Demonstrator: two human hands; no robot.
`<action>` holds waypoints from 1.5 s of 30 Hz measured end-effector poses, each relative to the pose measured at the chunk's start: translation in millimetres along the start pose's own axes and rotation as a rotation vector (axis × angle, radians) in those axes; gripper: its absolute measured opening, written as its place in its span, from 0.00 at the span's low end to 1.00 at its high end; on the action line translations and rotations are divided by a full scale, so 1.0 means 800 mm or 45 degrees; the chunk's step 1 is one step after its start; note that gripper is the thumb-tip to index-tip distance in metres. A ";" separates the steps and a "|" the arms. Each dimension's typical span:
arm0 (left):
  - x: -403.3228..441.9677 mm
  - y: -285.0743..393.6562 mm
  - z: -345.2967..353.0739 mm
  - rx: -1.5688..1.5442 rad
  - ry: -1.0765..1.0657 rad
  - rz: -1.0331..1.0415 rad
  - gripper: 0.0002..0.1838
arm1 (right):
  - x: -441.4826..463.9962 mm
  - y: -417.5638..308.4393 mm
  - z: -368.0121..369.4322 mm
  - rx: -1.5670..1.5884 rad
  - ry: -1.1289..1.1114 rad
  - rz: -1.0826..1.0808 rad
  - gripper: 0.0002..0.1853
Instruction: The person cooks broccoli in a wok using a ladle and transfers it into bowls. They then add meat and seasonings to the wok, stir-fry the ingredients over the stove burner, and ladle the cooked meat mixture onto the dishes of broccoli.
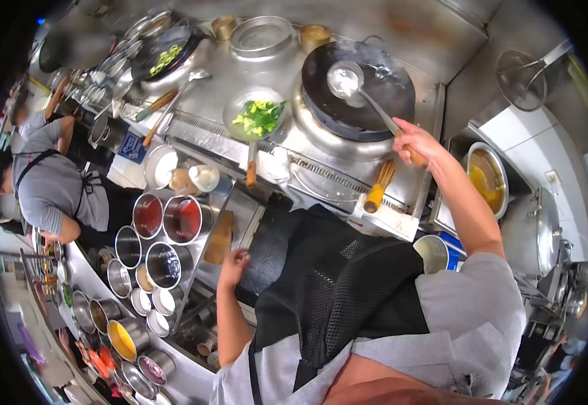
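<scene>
My right hand is closed around the wooden handle of a ladle. The ladle's bowl is inside a large dark wok on the stove, with shiny liquid around it. My left hand is low beside my apron, its fingers curled by a dark panel; whatever they hold, if anything, is hidden. Left of the wok, a strainer with a wooden handle holds chopped green vegetables. A bamboo brush lies at the stove's front edge, below my right hand.
Metal pots of red sauce and other containers crowd the left counter. Farther left are a second wok with greens and a co-worker in a grey shirt. A pot of yellow liquid stands at right, below a hanging strainer.
</scene>
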State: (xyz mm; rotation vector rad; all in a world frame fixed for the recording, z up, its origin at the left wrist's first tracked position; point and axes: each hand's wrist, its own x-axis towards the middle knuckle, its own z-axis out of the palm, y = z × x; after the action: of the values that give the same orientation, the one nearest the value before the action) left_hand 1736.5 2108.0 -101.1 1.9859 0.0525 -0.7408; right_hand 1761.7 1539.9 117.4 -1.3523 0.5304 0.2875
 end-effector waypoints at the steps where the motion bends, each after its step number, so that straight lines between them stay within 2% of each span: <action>1: 0.022 0.024 -0.002 0.029 -0.008 0.088 0.17 | 0.022 0.010 -0.021 -0.071 0.072 0.015 0.46; 2: 0.042 0.042 -0.003 0.054 -0.010 0.176 0.17 | 0.034 0.014 -0.038 -0.144 0.139 0.030 0.46; 6: 0.083 0.064 -0.031 0.018 -0.016 0.241 0.17 | 0.025 0.028 -0.058 -0.295 0.217 -0.026 0.48; 8: 0.073 0.066 -0.054 0.006 0.025 0.147 0.18 | 0.015 0.041 -0.061 -0.042 0.156 -0.094 0.47; 10: 0.080 0.019 -0.082 -0.156 0.053 0.214 0.17 | 0.004 0.063 -0.026 -1.339 0.528 -0.170 0.45; 11: 0.073 0.018 -0.096 -0.182 0.139 0.234 0.17 | 0.020 0.100 -0.044 -1.609 0.661 -0.477 0.43; 15: 0.042 0.036 -0.165 -0.061 0.561 0.320 0.14 | -0.015 0.093 0.071 -0.817 0.364 -0.364 0.44; 19: 0.096 0.052 -0.221 -0.027 0.994 0.450 0.10 | -0.008 0.120 0.176 -0.309 -0.049 -0.235 0.43; 20: 0.115 0.063 -0.237 0.240 1.108 0.415 0.11 | 0.011 0.120 0.197 -0.191 -0.200 -0.172 0.44; 21: 0.140 0.066 -0.247 0.366 1.246 0.438 0.19 | 0.034 0.111 0.214 -0.345 -0.286 -0.126 0.44; 23: 0.184 0.084 -0.267 0.538 1.387 0.142 0.31 | 0.088 0.083 0.269 -0.607 -0.465 -0.065 0.44; 24: 0.201 0.082 -0.275 0.525 1.394 0.138 0.31 | 0.112 0.073 0.305 -0.711 -0.551 -0.050 0.44; 26: 0.233 0.074 -0.288 0.621 1.257 -0.220 0.40 | 0.161 0.045 0.368 -1.001 -0.705 -0.093 0.44; 27: 0.238 0.078 -0.294 0.594 1.131 -0.370 0.41 | 0.183 0.041 0.395 -1.213 -0.725 -0.254 0.44; 29: 0.248 0.080 -0.299 0.633 1.137 -0.388 0.40 | 0.223 0.048 0.433 -1.425 -0.749 -0.423 0.44; 31: 0.251 0.079 -0.300 0.688 1.119 -0.408 0.40 | 0.242 0.059 0.454 -2.028 -0.602 -0.825 0.47; 35: 0.255 0.074 -0.302 0.713 1.184 -0.374 0.34 | 0.225 0.037 0.476 -2.142 -0.680 -0.625 0.47; 37: 0.258 0.070 -0.298 0.760 1.238 -0.355 0.32 | 0.202 0.009 0.493 -2.190 -0.711 -0.321 0.48; 42: 0.261 0.065 -0.292 0.782 1.270 -0.372 0.35 | 0.199 -0.006 0.488 -2.217 -0.781 -0.280 0.50; 45: 0.264 0.063 -0.291 0.789 1.277 -0.374 0.37 | 0.210 -0.013 0.471 -2.155 -0.895 -0.376 0.51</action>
State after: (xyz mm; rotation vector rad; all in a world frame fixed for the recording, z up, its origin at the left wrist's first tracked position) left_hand 2036.2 2214.8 -92.9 2.8017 0.7987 0.1792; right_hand 1983.3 1886.8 86.0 -2.6851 -0.7552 1.0381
